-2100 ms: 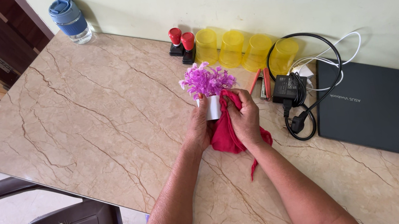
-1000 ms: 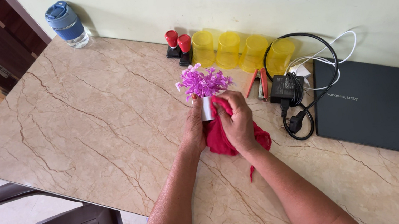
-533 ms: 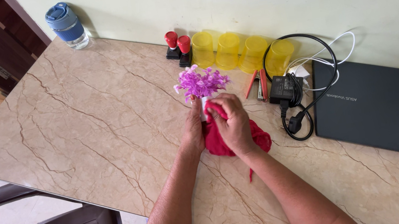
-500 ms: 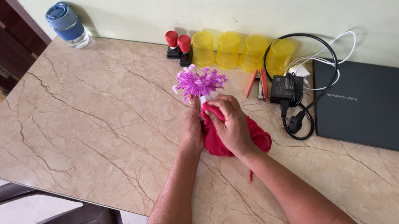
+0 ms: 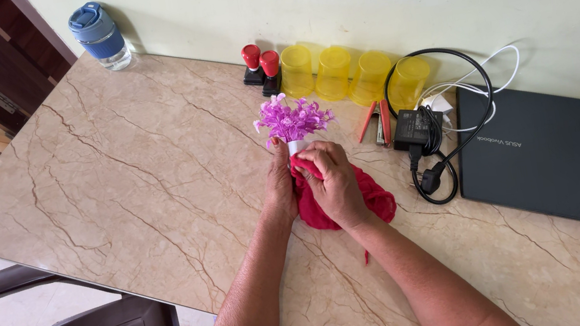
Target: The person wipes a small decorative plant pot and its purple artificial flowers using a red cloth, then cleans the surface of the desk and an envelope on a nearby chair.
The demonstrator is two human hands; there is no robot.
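The left hand (image 5: 280, 185) is wrapping its fingers closed around the small white pot (image 5: 295, 146) of purple flowers (image 5: 292, 118) from nine o'clock, standing it near the marble table (image 5: 113, 175) centre. The right hand (image 5: 330, 184) is pinching the red cloth (image 5: 357, 195) tight against the pot's side (most of the pot is hidden). Compared with two seconds ago, the right hand is sitting higher, covering more of the pot; the cloth is trailing toward five o'clock.

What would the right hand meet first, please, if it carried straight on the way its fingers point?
Probably the purple flowers above the small white pot that the right hand presses the red cloth against; depth is unclear.
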